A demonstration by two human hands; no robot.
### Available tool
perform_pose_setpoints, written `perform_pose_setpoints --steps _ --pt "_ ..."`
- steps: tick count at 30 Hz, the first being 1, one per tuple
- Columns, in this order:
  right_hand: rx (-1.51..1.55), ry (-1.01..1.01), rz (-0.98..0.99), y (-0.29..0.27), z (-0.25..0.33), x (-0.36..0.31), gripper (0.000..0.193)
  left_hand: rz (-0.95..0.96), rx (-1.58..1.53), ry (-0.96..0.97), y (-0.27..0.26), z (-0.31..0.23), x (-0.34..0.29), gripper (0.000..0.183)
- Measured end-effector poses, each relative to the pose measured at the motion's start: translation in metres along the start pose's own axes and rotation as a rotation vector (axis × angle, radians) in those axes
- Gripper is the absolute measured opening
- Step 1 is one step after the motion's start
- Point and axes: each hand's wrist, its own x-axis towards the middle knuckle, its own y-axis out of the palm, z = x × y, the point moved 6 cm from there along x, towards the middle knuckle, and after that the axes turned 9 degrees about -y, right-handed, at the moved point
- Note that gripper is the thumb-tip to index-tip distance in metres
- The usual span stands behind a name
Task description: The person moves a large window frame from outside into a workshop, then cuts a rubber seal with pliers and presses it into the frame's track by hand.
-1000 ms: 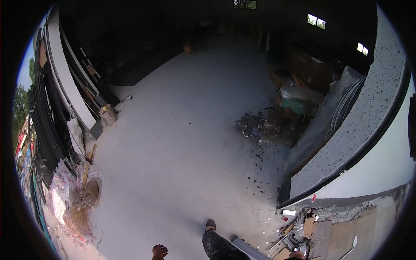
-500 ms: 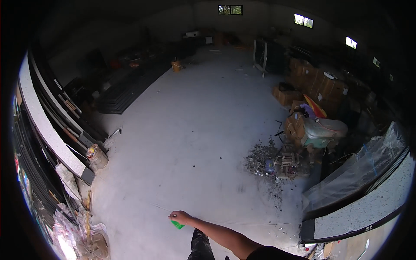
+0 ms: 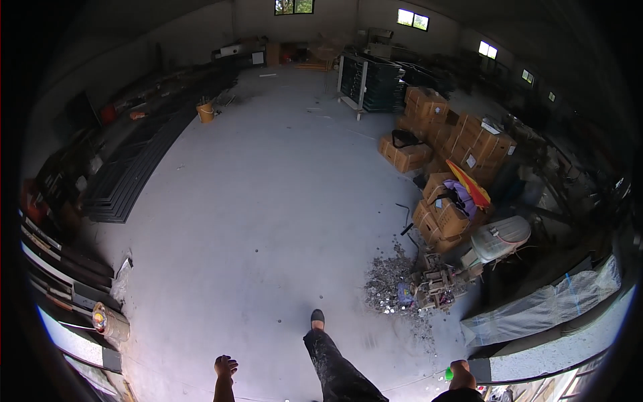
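Small green object [image 3: 449, 374], bright, plain-coloured, kind unclear. Held in right hand [image 3: 460, 367], at the near right of the scene. Sticks out on the hand's left side; rest hidden by the hand. Full shape and exact tilt can't be told, too small in view.

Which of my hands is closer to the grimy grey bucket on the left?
Left: your left hand is right of the grey bucket; your right hand is much farther right.

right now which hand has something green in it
The right hand, at the lower right: it holds a small green object. The left hand, left of the leg, shows nothing green.
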Motion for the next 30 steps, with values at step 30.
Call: perform_pose_setpoints --steps 30 --pt "0.288 -0.291 0.403 0.035 1.209 0.154 0.027 0.061 -0.051 -0.182 0.395 -0.841 0.683 0.029"
